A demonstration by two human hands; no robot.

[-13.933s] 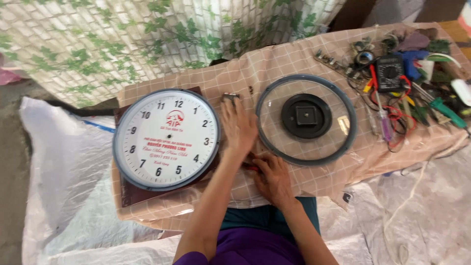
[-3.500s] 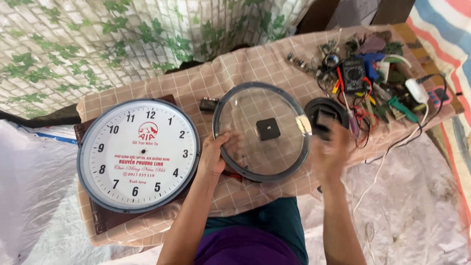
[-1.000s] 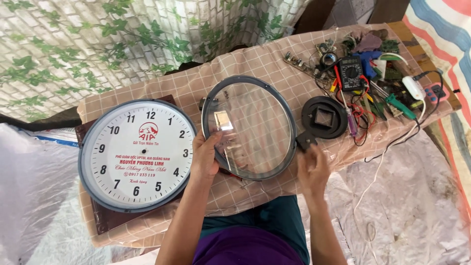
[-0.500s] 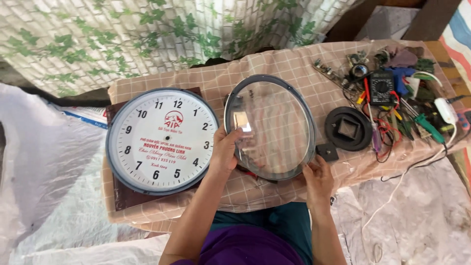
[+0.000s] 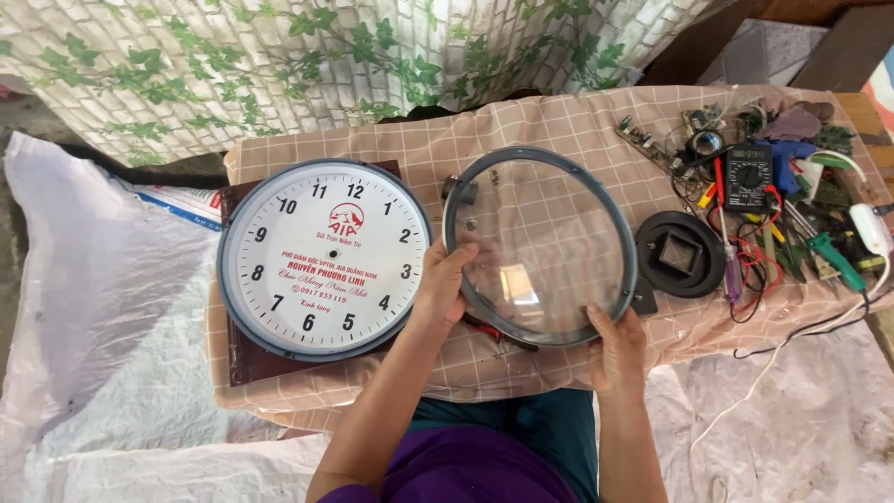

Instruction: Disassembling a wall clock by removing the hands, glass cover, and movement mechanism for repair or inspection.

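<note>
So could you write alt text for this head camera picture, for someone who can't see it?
A person's left hand and right hand hold a round clear clock cover by its grey rim over a checked tablecloth. A white clock face lies left of it, a black round part and tools right.

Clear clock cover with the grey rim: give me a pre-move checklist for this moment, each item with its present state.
1. Both hands on the clear cover: ok. Left hand grips its left rim, right hand its lower right rim.
2. Fingers secure: cannot tell. Left fingers curl over the rim; how firm the grip is does not show.
3. Cover free of the clock face: ok, the two lie side by side, apart.
4. Black round part clear of the cover: ok, it lies just right of it.
5. Tool pile out of the way: ok, far right on the table.
6. Pane undamaged: cannot tell, glare.
</note>
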